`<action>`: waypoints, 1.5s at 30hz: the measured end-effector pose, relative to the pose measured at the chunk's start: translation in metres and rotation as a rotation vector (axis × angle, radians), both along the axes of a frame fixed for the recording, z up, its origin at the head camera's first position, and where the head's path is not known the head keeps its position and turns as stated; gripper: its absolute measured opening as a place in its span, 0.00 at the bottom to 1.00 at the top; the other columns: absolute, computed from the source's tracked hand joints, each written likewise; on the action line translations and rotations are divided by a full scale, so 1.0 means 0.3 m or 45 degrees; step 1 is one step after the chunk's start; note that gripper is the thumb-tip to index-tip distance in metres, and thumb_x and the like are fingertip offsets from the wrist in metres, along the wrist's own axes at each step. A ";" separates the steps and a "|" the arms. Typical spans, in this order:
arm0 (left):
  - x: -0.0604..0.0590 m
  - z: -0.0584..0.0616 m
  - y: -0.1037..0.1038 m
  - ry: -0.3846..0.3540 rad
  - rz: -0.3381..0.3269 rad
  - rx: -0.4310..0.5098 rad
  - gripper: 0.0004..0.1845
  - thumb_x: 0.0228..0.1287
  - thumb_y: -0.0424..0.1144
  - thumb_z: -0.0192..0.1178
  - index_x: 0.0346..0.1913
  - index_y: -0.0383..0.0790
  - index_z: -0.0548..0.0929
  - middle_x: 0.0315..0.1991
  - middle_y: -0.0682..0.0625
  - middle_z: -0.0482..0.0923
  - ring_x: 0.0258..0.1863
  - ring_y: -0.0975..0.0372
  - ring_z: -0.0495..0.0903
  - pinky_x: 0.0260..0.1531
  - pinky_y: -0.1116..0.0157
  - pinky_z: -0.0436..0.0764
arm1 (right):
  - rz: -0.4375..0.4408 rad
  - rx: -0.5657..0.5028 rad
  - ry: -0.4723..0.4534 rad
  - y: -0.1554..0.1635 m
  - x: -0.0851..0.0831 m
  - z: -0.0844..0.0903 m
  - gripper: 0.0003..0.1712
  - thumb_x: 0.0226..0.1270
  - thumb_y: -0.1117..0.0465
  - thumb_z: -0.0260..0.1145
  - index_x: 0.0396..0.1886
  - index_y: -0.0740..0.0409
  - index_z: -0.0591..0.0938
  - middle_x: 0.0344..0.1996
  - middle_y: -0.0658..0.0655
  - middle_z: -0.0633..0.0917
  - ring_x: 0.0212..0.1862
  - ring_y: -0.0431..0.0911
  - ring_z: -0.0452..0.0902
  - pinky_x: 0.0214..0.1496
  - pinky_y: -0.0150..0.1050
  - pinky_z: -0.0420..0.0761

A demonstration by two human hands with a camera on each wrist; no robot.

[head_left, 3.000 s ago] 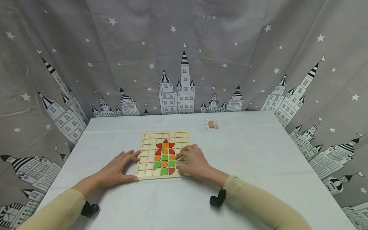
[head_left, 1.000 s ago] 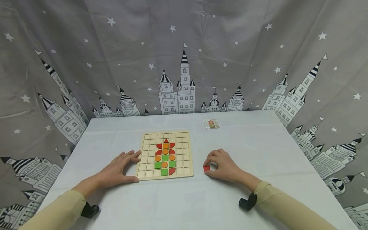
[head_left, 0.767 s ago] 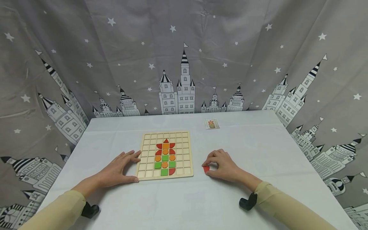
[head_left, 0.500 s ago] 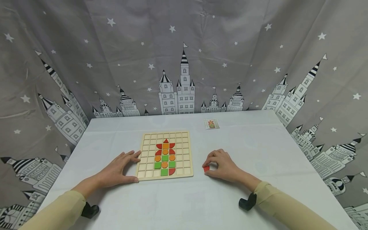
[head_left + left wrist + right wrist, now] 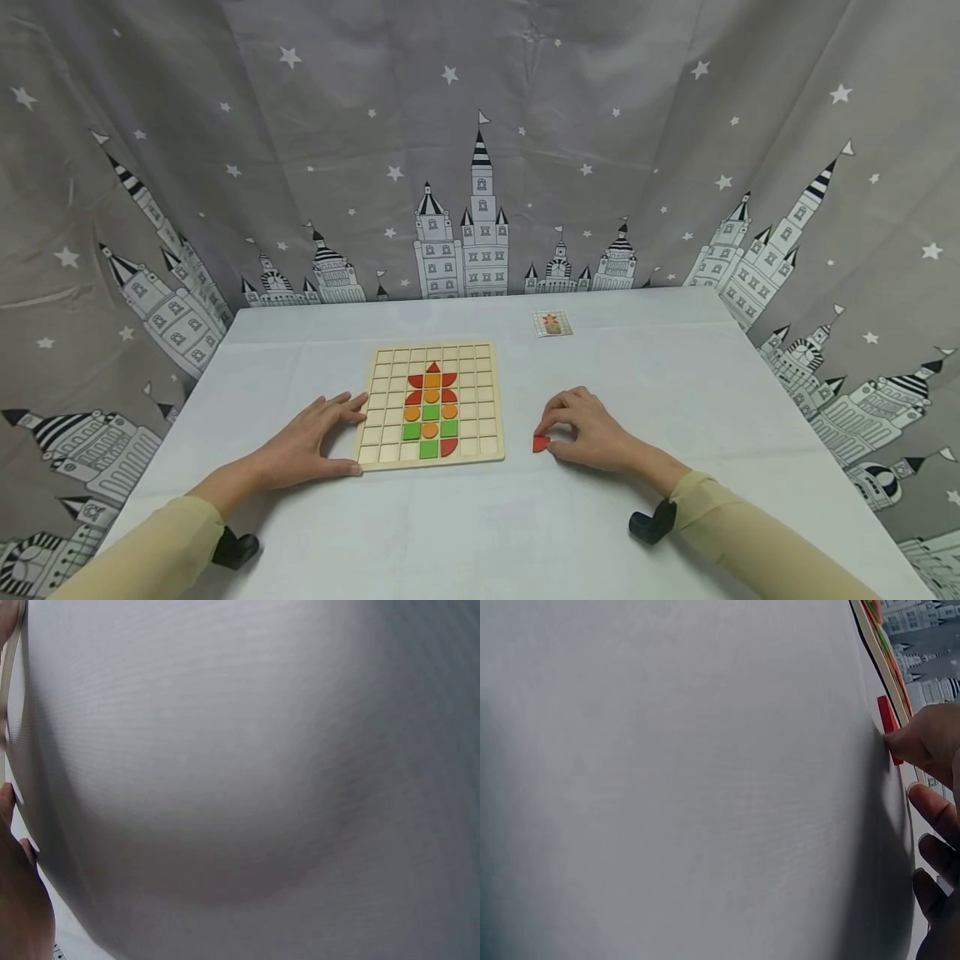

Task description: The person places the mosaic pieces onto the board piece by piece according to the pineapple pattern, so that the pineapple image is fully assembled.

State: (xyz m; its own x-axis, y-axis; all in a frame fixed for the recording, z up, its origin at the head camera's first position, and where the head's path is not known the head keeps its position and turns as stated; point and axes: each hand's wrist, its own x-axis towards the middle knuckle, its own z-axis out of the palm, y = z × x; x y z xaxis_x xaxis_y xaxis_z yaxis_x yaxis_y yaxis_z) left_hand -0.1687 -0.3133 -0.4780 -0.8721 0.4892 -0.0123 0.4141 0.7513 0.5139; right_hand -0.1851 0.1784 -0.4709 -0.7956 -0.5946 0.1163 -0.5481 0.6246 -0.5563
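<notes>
A wooden grid board (image 5: 431,404) lies on the white table (image 5: 675,392), with red, orange and green pieces set in its middle columns. My left hand (image 5: 318,429) lies flat beside it, its fingers (image 5: 348,408) against the board's left edge and the thumb at the near left corner. My right hand (image 5: 558,429) sits right of the board with its fingers loosely curled. A small red quarter-round piece (image 5: 540,443) lies flat on the table, and the thumb tip touches it. In the right wrist view one fingertip (image 5: 919,739) meets the red piece (image 5: 887,724); the others hang clear.
A small pattern card (image 5: 552,323) lies at the far side of the table. A grey star-and-castle curtain (image 5: 480,167) closes in the back and both sides. Black wrist straps (image 5: 651,525) show at both sleeves. The left wrist view shows mostly white cloth.
My right hand left the board and carried a red piece to the table on its right. In the last half second the piece went from being pinched upright to lying flat. The left hand stayed put.
</notes>
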 end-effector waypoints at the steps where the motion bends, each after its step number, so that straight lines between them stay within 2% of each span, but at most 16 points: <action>1: 0.000 0.000 0.000 -0.003 0.001 -0.002 0.44 0.50 0.72 0.70 0.64 0.49 0.76 0.79 0.51 0.59 0.79 0.45 0.53 0.78 0.43 0.46 | -0.001 0.001 0.002 0.003 -0.001 0.000 0.13 0.59 0.57 0.75 0.41 0.34 0.89 0.47 0.39 0.78 0.55 0.42 0.67 0.59 0.49 0.71; 6: 0.000 0.003 0.001 -0.008 -0.003 -0.002 0.44 0.50 0.72 0.70 0.64 0.49 0.76 0.79 0.50 0.59 0.79 0.44 0.53 0.78 0.42 0.46 | 0.036 0.019 0.016 0.008 -0.001 0.000 0.15 0.60 0.57 0.75 0.45 0.34 0.90 0.48 0.40 0.78 0.56 0.43 0.67 0.57 0.48 0.71; 10: -0.001 0.003 0.002 -0.007 -0.002 -0.010 0.44 0.49 0.72 0.70 0.64 0.49 0.76 0.80 0.51 0.59 0.79 0.45 0.52 0.78 0.43 0.46 | 0.047 0.005 0.009 0.004 0.000 0.005 0.11 0.61 0.56 0.76 0.42 0.36 0.89 0.48 0.41 0.79 0.57 0.45 0.67 0.58 0.51 0.71; 16: -0.001 0.003 0.002 -0.004 -0.005 -0.010 0.45 0.49 0.73 0.70 0.64 0.49 0.76 0.79 0.51 0.59 0.79 0.44 0.53 0.78 0.42 0.46 | -0.026 0.005 -0.020 0.005 0.003 0.005 0.12 0.56 0.48 0.80 0.38 0.36 0.86 0.47 0.41 0.79 0.56 0.44 0.67 0.62 0.52 0.70; 21: 0.000 0.004 0.002 -0.006 -0.007 -0.006 0.44 0.50 0.72 0.70 0.64 0.49 0.76 0.79 0.51 0.59 0.79 0.44 0.52 0.78 0.42 0.46 | -0.074 -0.004 -0.025 0.007 0.009 0.002 0.13 0.54 0.50 0.81 0.39 0.35 0.88 0.47 0.40 0.79 0.56 0.44 0.67 0.60 0.51 0.71; 31: -0.001 0.005 0.003 -0.011 -0.003 -0.010 0.44 0.50 0.73 0.70 0.64 0.49 0.76 0.80 0.51 0.59 0.79 0.44 0.52 0.78 0.42 0.46 | -0.172 -0.029 -0.136 0.017 0.022 -0.005 0.13 0.55 0.51 0.81 0.40 0.32 0.89 0.47 0.39 0.79 0.57 0.44 0.67 0.61 0.51 0.71; 38: -0.003 0.008 0.006 -0.019 0.003 -0.009 0.44 0.50 0.72 0.70 0.64 0.48 0.76 0.80 0.51 0.58 0.79 0.45 0.52 0.78 0.42 0.45 | -0.212 -0.040 -0.124 0.025 0.028 -0.007 0.14 0.53 0.49 0.82 0.39 0.30 0.89 0.47 0.38 0.78 0.59 0.47 0.66 0.62 0.54 0.66; 45: -0.002 0.007 0.003 -0.017 -0.010 0.002 0.44 0.50 0.71 0.71 0.65 0.49 0.76 0.80 0.50 0.58 0.79 0.45 0.52 0.78 0.43 0.45 | -0.237 -0.049 -0.128 0.020 0.029 -0.010 0.13 0.53 0.48 0.83 0.37 0.30 0.89 0.46 0.38 0.78 0.59 0.48 0.67 0.61 0.53 0.66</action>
